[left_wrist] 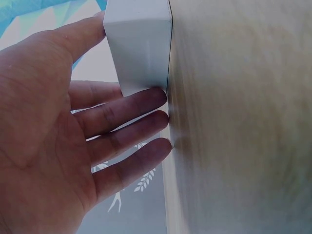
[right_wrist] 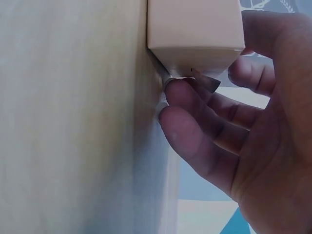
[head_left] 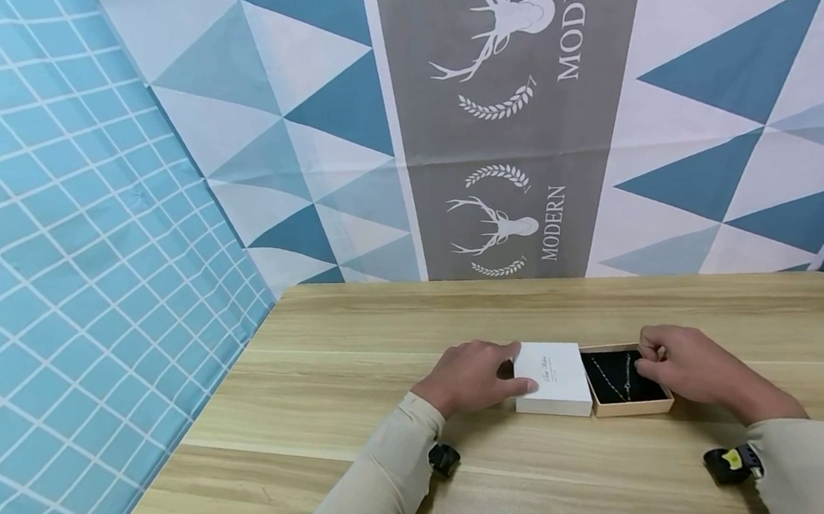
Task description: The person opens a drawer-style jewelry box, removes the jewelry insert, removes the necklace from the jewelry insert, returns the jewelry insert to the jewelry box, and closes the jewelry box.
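Note:
A white cardboard box piece [head_left: 552, 376] with small printed lettering lies on the wooden table. My left hand [head_left: 473, 374] holds it from the left, thumb at the front corner and fingers round the back; in the left wrist view the lower fingers [left_wrist: 131, 158] extend beside its end. Right against it is a tan box tray [head_left: 633, 408] with a black insert bearing a thin silver chain [head_left: 627, 373]. My right hand [head_left: 694, 366] grips the tray's right end, thumb over the insert. A small dark tab [right_wrist: 208, 82] shows by the tray's end [right_wrist: 195, 29] in the right wrist view.
The wooden table [head_left: 335, 416] meets a patterned cloth backdrop [head_left: 321, 122] at the back and a blue checked cloth [head_left: 82, 239] on the left. Black wrist cameras [head_left: 729, 465] sit under both sleeves.

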{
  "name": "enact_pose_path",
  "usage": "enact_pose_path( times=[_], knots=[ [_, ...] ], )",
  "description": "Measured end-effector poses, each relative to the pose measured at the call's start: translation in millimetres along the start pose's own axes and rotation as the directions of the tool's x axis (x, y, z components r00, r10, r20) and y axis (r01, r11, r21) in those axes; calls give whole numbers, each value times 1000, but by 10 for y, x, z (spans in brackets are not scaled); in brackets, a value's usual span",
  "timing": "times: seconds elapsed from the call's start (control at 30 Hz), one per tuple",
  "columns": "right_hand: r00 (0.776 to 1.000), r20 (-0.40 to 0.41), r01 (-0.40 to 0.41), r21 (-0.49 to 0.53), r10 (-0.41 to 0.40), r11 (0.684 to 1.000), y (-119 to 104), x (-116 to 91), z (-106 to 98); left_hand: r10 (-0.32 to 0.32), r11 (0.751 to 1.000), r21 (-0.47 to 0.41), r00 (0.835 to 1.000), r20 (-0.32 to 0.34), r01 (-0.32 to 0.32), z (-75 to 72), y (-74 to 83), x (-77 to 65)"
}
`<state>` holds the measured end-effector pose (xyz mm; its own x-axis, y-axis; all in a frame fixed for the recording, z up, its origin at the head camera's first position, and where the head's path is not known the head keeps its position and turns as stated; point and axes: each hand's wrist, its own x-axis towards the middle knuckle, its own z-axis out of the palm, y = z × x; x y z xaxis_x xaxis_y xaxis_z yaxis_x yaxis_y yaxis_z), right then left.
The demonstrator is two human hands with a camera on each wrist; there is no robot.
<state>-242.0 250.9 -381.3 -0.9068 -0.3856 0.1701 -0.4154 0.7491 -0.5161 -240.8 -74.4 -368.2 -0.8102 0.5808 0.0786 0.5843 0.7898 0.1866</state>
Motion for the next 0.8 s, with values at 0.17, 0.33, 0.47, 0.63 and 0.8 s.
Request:
enact_pose_path(
  times=[0.17,0.33,0.47,0.63,0.8],
  knots=[
    [999,34,3,-9,-3,1000,-15,-1,-3,0,1000,-4,1000,6,0,-10,7,-4],
    [998,53,19,-51,-16,999,-41,-2,-24,4,1000,-10,1000,7,-4,-16,10,-5],
    [998,55,36,-72,-32,997,-53,-1,-36,11,1000,-13,1000,4,-11,-24,7,-11],
    [998,58,42,-93,-37,995,-72,7,-41,7,1000,-11,1000,4,-7,-24,5,-15],
    [998,61,42,-103,-36,994,-83,24,-34,8,1000,-11,1000,6,-8,-18,5,-16]
  ],
)
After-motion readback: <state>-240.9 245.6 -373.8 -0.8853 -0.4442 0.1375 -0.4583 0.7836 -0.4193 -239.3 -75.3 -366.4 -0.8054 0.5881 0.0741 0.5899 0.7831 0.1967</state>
